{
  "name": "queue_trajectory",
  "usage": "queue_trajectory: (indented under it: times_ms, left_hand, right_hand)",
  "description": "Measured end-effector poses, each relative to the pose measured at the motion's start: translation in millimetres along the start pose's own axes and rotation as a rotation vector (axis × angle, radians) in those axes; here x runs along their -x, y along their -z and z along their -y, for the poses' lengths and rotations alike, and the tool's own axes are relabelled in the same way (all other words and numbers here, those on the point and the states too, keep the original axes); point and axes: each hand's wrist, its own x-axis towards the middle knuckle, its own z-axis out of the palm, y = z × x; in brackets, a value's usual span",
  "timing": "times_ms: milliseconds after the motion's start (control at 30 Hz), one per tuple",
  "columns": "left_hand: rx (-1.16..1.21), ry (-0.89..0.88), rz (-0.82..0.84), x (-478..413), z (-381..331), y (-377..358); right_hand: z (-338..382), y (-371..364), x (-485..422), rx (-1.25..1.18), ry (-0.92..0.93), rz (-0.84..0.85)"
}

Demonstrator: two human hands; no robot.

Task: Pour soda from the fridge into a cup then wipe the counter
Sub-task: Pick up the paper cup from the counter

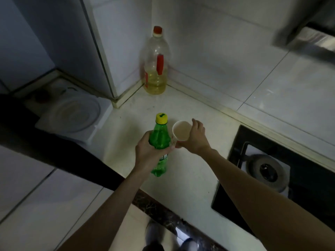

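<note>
Soda bottle (159, 137), green and with its yellow cap (161, 118) on, is gripped round the middle by the left hand (149, 153). The fingers are curled about the body so that the bottle is kept upright. Whether its base rests on the counter (190, 180) cannot be told. Just beside it, a paper cup (181, 130) is held by the right hand (196, 140), with fingers curled over its far edge. The cup is kept close to the bottle, presumably to shorten the pour. No liquid is made out inside the cup. With the cap in place, pouring is judged not yet begun. Farther off, an oil bottle (155, 69) is stood in the tiled corner. A hob (268, 171) is set into the counter at the right.
</note>
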Motion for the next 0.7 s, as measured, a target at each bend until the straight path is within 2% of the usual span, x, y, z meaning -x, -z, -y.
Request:
queue_trajectory:
  times_ms: [167,333,467,700]
  left_hand:
    - [-0.023,-0.005,0.000,-15.6,4.0,2.8]
    - [-0.061,0.009,-0.007,-26.2,5.9,5.4]
    - [-0.071,0.009,-0.002,-31.0,1.6,3.9]
    - [-0.080,-0.053,0.072,-27.4,-20.7,-16.0]
  right_hand:
    - [3.3,-17.8,-22.1,-0.047,-0.032,-0.006]
    - [-1.3,-29.1,-18.1,-0.025,0.049,0.003]
    - [-5.4,-21.9,-14.3,-0.057,0.032,-0.002]
    - [-16.2,14.4,24.1,-0.128,0.045,-0.151]
